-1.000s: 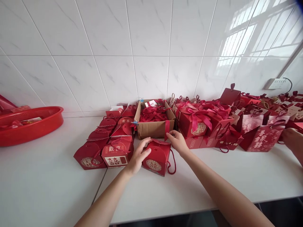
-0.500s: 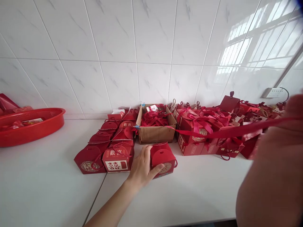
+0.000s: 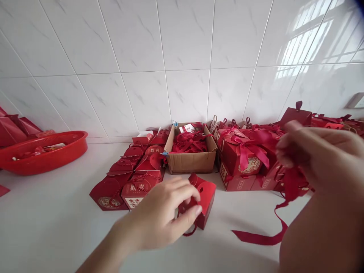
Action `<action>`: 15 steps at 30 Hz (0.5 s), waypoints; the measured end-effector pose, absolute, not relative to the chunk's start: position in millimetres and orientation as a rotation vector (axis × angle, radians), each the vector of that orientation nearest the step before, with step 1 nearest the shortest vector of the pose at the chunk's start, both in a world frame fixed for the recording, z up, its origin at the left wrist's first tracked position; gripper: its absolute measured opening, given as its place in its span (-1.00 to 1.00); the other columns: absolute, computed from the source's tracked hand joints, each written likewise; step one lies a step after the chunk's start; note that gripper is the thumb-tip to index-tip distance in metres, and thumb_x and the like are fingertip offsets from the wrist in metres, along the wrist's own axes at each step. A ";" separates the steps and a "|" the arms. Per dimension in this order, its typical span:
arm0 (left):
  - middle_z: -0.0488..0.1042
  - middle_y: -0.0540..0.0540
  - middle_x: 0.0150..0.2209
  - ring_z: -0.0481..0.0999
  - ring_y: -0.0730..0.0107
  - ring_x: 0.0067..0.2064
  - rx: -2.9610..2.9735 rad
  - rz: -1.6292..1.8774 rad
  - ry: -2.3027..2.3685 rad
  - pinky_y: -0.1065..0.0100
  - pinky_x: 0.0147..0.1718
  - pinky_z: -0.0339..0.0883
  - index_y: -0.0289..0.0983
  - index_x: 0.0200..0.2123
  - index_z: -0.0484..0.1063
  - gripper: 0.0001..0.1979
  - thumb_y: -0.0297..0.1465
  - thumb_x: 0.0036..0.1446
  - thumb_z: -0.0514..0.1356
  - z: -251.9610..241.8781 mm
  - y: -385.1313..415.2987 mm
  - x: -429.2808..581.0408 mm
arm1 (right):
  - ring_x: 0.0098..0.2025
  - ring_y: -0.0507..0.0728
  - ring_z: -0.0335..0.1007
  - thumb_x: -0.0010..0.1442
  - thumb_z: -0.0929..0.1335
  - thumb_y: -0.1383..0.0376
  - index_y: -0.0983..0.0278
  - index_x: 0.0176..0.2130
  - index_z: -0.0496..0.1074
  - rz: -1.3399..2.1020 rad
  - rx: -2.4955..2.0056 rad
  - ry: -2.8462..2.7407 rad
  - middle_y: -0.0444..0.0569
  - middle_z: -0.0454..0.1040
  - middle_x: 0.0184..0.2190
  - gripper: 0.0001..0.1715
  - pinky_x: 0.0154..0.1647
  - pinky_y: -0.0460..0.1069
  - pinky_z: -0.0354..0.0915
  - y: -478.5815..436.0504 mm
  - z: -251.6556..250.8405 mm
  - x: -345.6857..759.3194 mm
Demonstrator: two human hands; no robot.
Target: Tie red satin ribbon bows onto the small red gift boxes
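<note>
A small red gift box (image 3: 207, 195) stands on the counter in front of me, turned at an angle, with a twisted cord hanging by its side. My left hand (image 3: 167, 212) hovers in front of it, fingers loosely curved and thumb apart, partly covering the box; whether a fingertip touches it I cannot tell. At the right, my right hand (image 3: 321, 155) is raised and closed on a dark red ribbon (image 3: 263, 238), slightly blurred. The ribbon hangs from my fingers and its loose end curls near the counter.
An open cardboard box (image 3: 192, 163) of red ribbons stands against the tiled wall. Left of it are rows of closed red boxes (image 3: 109, 189); right of it, stacked boxes with bows (image 3: 244, 151). A red plastic basket (image 3: 57, 157) sits far left on the white counter (image 3: 57, 220).
My right hand has drawn the ribbon out of the cardboard box, and its end now hangs free. The small red box has turned, and my left hand has shifted off its side toward me.
</note>
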State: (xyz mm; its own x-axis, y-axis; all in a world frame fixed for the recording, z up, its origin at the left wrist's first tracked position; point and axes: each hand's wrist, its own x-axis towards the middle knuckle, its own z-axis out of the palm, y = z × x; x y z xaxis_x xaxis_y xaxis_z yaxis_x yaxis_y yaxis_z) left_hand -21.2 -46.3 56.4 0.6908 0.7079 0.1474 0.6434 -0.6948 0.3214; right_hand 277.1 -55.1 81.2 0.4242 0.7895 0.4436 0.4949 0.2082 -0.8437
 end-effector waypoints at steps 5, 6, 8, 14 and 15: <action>0.23 -0.14 0.23 0.18 -0.07 0.25 2.624 0.096 0.885 0.13 0.05 0.24 -0.07 0.15 0.26 -0.12 -0.12 -0.34 0.38 49.5 6.7 -6.3 | -0.73 -0.06 -0.02 0.08 0.34 -0.07 0.28 -0.62 0.42 0.717 -1.469 -1.849 -0.12 0.26 -0.74 -0.47 -0.75 -0.11 -0.09 -51.1 84.4 248.6; 0.29 -0.15 0.19 0.24 -0.09 0.21 2.605 0.080 0.894 0.13 0.02 0.26 -0.08 0.12 0.29 -0.12 -0.13 -0.38 0.39 43.6 13.6 -1.1 | -0.72 -0.05 0.00 0.10 0.32 -0.05 0.27 -0.62 0.43 0.753 -1.458 -1.915 -0.12 0.28 -0.73 -0.48 -0.74 -0.10 -0.06 -47.8 82.5 243.3; 0.42 -0.16 0.03 0.38 -0.08 0.08 2.600 0.045 0.953 0.16 -0.10 0.34 -0.12 0.04 0.35 -0.22 -0.15 -0.36 0.40 33.7 20.4 8.4 | -0.70 -0.03 0.07 0.14 0.29 -0.02 0.26 -0.60 0.46 0.787 -1.456 -2.015 -0.09 0.35 -0.69 -0.49 -0.71 -0.08 0.00 -39.5 77.0 233.2; 0.44 -0.21 -0.11 0.41 -0.07 -0.06 2.591 0.047 1.186 0.18 -0.25 0.32 -0.24 -0.06 0.38 -0.33 0.06 -0.19 0.27 31.4 15.9 13.1 | -0.67 -0.01 0.16 0.16 0.27 0.06 0.28 -0.64 0.42 0.874 -1.501 -2.191 -0.08 0.43 -0.65 -0.50 -0.68 -0.07 0.03 -16.1 64.2 212.3; 0.43 -0.21 -0.09 0.40 -0.07 -0.05 2.578 0.043 1.186 0.19 -0.24 0.32 -0.23 -0.04 0.37 -0.31 0.07 -0.18 0.25 32.5 16.2 11.3 | -0.67 -0.01 0.17 0.16 0.27 0.07 0.28 -0.65 0.41 0.891 -1.504 -2.194 -0.08 0.43 -0.65 -0.51 -0.68 -0.07 0.03 -13.8 63.6 211.1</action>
State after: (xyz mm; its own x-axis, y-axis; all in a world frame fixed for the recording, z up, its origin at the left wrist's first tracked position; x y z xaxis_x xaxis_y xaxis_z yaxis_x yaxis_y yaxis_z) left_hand 11.3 16.2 32.5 0.6583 0.7464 -0.0977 0.7372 -0.6130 0.2841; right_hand 211.1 -13.8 63.6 -0.3850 0.9200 -0.0727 0.7102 0.2451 -0.6599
